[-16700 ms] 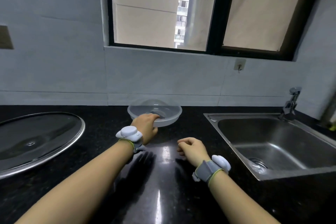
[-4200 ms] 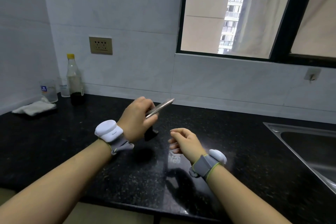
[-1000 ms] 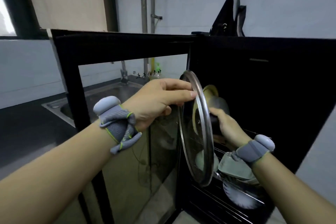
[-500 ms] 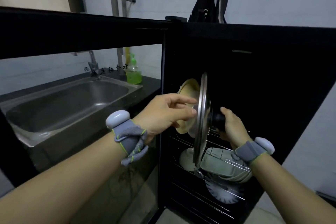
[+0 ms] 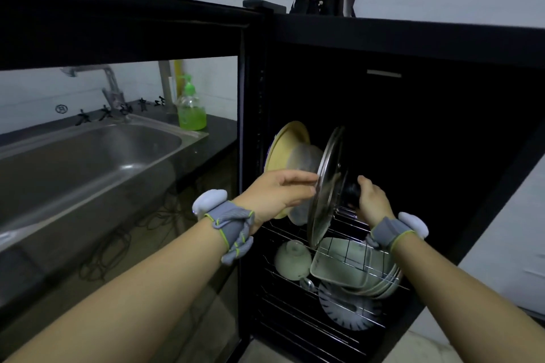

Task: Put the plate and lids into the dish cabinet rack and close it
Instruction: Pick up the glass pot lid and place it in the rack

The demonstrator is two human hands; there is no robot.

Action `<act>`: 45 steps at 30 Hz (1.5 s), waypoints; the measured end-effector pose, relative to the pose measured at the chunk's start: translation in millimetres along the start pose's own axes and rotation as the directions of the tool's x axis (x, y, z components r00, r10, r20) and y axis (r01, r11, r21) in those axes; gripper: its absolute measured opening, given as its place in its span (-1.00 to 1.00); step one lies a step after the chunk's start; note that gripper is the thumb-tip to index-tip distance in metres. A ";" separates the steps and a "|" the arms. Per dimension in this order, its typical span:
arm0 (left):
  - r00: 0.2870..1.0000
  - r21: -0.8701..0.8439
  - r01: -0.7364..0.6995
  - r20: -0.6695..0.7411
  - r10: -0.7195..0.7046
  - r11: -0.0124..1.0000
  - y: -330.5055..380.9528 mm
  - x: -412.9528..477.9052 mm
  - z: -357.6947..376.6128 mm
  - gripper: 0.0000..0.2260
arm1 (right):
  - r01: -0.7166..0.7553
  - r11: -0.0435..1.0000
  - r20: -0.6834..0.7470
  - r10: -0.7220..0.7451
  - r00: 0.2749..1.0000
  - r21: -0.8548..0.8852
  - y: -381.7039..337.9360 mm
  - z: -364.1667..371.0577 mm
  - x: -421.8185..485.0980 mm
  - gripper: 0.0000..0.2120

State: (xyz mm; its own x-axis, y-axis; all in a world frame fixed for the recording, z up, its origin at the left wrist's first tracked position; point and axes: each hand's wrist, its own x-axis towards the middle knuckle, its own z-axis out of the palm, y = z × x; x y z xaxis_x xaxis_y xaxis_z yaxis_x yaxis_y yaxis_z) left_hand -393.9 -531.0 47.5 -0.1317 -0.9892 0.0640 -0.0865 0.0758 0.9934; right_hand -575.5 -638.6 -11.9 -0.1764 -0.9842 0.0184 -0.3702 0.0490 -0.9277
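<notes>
The glass lid (image 5: 326, 186) stands on edge on the upper rack (image 5: 348, 224), at 3 o'clock of the clear lid (image 5: 303, 162) and yellow plate (image 5: 287, 141). My right grip (image 5: 370, 196) holds its knob; my left grip (image 5: 283, 190) pinches the steel rim. It's likely heavy, stiff, slippery, breakable, so I'd keep hold of both.

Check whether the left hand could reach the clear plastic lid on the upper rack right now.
Probably yes: the left hand sits just in front of the clear plastic lid, left of the glass lid, nothing between.
</notes>
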 end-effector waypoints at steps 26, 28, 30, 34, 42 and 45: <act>0.983 0.166 0.147 0.081 -0.162 0.975 -94.6 80.2 10.6 -0.47 | -0.155 0.965 -0.075 0.142 0.987 -0.211 48.6 39.1 83.6 -0.49; 0.982 0.152 0.154 0.083 -0.168 0.976 -100.4 82.5 15.9 -0.45 | -0.162 0.965 -0.083 0.148 0.985 -0.206 55.2 40.6 88.5 -0.50; 0.986 0.137 0.125 0.090 -0.138 0.983 -106.0 85.2 19.9 -0.45 | -0.175 0.967 -0.101 0.158 0.982 -0.184 58.4 41.1 92.9 -0.50; 0.996 0.280 0.028 0.074 -0.051 0.960 -115.5 93.3 24.0 -0.44 | -0.181 0.972 -0.122 0.163 0.979 -0.150 56.6 41.6 99.4 -0.50; 0.997 0.294 0.052 0.041 -0.067 0.955 -124.6 105.4 22.9 -0.39 | -0.148 0.967 -0.068 0.137 0.988 -0.208 52.5 56.6 117.6 -0.52; 0.996 0.259 0.071 0.030 -0.082 0.963 -124.8 105.5 22.5 -0.34 | -0.145 0.964 -0.060 0.135 0.989 -0.222 51.0 59.0 122.6 -0.53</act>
State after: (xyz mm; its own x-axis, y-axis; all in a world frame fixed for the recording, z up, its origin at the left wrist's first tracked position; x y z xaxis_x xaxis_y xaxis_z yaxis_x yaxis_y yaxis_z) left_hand -419.3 -642.0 -71.9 -0.1540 -0.9879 -0.0203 -0.3484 0.0351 0.9367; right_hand -562.2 -766.8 -79.0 -0.2786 -0.9567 -0.0844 -0.5336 0.2273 -0.8146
